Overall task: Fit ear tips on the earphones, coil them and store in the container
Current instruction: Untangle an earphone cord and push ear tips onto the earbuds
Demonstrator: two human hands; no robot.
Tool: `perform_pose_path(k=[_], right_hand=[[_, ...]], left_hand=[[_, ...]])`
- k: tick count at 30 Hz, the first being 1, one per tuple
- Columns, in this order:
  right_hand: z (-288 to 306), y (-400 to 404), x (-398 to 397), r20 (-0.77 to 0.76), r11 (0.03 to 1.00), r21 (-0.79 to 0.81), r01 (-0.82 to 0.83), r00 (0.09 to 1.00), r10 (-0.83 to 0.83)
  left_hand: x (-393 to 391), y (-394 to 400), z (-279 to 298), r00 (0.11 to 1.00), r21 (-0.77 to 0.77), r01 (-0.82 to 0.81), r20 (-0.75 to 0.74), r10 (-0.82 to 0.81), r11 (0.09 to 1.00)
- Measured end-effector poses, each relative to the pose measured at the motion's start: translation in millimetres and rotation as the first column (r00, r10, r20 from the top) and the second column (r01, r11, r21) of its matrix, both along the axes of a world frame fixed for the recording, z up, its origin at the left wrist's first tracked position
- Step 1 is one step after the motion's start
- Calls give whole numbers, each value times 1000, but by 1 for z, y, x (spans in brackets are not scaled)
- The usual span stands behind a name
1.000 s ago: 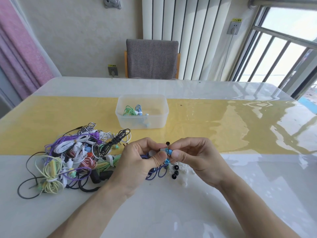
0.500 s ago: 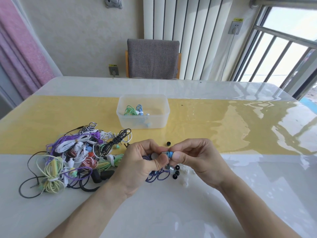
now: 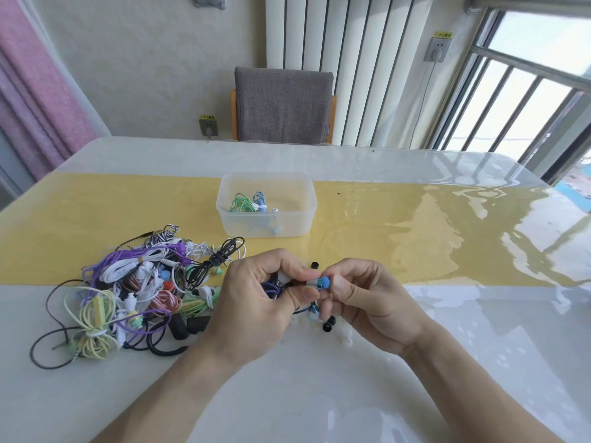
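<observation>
Nearest: both forearms came in from the bottom edge, hands met over the white table (image 3: 319,394), just in front of the yellow runner (image 3: 415,225).

Left hand (image 3: 256,302) curled, thumb + forefinger pinched the earbud body (image 3: 311,283), w/ dark-blue braided cord (image 3: 271,287) bunched under the fingers. Right hand (image 3: 367,298) also curled, fingertips pinched the blue ear tip (image 3: 324,282) at the bud's end. Bud's long axis lay roughly left-right, nozzle end toward the right hand; tip right at that end, touching. Fully seated or not: couldn't tell, too small. Judged step: pushing tip along that axis, right hand pressing leftward, left bracing. Right hand nearer the loose tips.

Below the hands: second bud (image 3: 314,311) of same set hung near the table, its tip not made out. Loose black ear tips (image 3: 328,324) + whitish ones just beside, one more black tip (image 3: 314,265) just past the knuckles.

Left of hands: heap of tangled earphones (image 3: 128,292), purple, white, yellow, red-striped, black, well short of sorted.

Farther: clear plastic container (image 3: 267,204) on the runner, lid off, straight ahead of the hands, apart from both. Inside: green coiled set (image 3: 241,203), blue-white coiled set (image 3: 259,201), maybe a light-blue bud low at front wall. Plenty of room left.

Beyond: grey chair (image 3: 283,103) at the far edge.
</observation>
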State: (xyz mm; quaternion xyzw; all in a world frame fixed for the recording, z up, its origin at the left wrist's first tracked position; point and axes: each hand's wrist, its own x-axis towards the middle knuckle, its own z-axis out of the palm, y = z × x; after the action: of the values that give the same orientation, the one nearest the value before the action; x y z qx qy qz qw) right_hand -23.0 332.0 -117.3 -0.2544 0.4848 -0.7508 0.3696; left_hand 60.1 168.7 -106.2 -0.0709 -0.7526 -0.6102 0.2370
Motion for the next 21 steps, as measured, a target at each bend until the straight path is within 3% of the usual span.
perform_pose_path(k=[12, 21], right_hand=[[5, 4, -4, 16, 1000, -4, -13, 1000, 13], [7, 6, -4, -76, 997, 72, 34, 997, -29]], left_hand=[[-2, -1, -1, 998, 47, -55, 33, 53, 997], [-2, 0, -3, 998, 66, -9, 58, 5, 998]])
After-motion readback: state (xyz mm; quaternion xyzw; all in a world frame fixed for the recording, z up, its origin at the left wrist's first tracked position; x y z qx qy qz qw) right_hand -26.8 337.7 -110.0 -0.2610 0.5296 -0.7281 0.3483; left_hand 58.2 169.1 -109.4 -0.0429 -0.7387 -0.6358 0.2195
